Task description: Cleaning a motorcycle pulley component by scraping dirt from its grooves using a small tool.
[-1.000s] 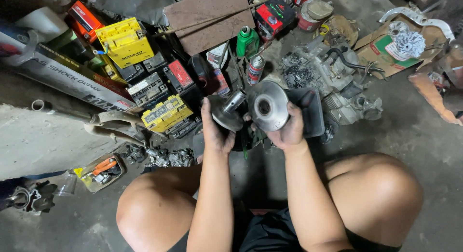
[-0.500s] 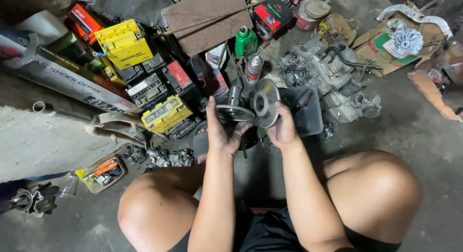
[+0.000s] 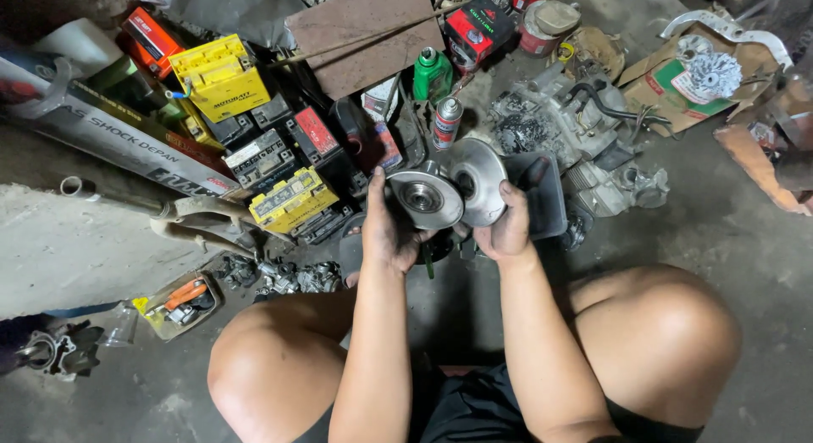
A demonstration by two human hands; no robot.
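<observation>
Since half a second ago the two metal discs have swung apart, so I now see the face of each instead of their edges pressed close. Largest near me is the grey engine casing (image 3: 593, 151) lying on the concrete floor (image 3: 745, 265) just past the hands. Left of it stands a cluster of batteries, a big yellow battery (image 3: 220, 77) at the back and a smaller yellow-topped battery (image 3: 292, 199) near the front. An open cardboard box (image 3: 677, 87) at upper right holds a silvery finned part (image 3: 714, 73); a small clear tray (image 3: 179, 301) at lower left holds orange-handled tools. A green bottle (image 3: 432, 72) and a spray can (image 3: 446, 121) stand behind the discs. My left hand (image 3: 385, 231) curls around the left disc (image 3: 426, 199), a dull silver plate with a dark hub. My right hand (image 3: 508, 227) grips the right disc (image 3: 478, 180), smooth, domed and shiny, with its edge touching the other.
</observation>
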